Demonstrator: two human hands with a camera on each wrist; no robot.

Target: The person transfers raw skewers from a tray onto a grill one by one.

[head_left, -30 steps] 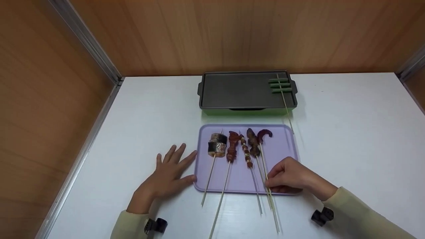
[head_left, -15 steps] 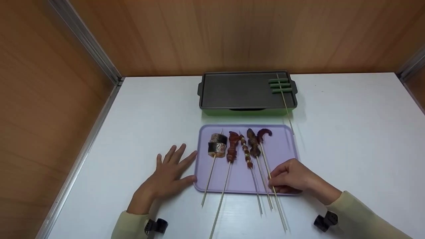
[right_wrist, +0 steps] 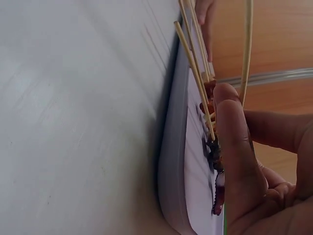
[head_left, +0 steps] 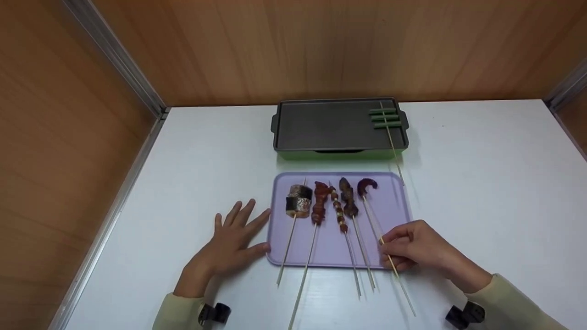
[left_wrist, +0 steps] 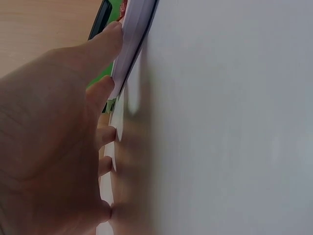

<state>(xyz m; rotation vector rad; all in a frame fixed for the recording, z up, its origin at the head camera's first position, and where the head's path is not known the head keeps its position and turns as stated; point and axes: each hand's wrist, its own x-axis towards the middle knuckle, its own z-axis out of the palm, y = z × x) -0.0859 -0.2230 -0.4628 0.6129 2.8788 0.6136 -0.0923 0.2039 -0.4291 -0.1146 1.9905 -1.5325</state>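
Observation:
My right hand point(head_left: 419, 247) pinches the stick of a skewer with a dark red, curled tentacle point(head_left: 362, 187) at its far end. That stick slants over the front right of a lilac tray point(head_left: 395, 197), and its tip projects past the front edge. In the right wrist view the thumb and fingers meet round the stick point(right_wrist: 247, 46). My left hand point(head_left: 231, 247) lies spread on the table, thumb and index fingertip touching the tray's left rim. Left of the tentacle lie a brown meat skewer point(head_left: 348, 197), a thin beaded skewer point(head_left: 339, 211), a reddish meat skewer point(head_left: 320, 201) and a black-banded roll skewer point(head_left: 298, 201).
Behind the tray stands a green grill with a dark flat plate point(head_left: 325, 126). A skewer of green pieces point(head_left: 385, 118) lies on its right end, the stick hanging over the front. Wooden panels point(head_left: 293, 50) border the white table point(head_left: 481, 183).
My right hand has moved right, swinging the tentacle skewer's stick away from the brown meat skewer. The tentacle has turned slightly. My left hand stays put.

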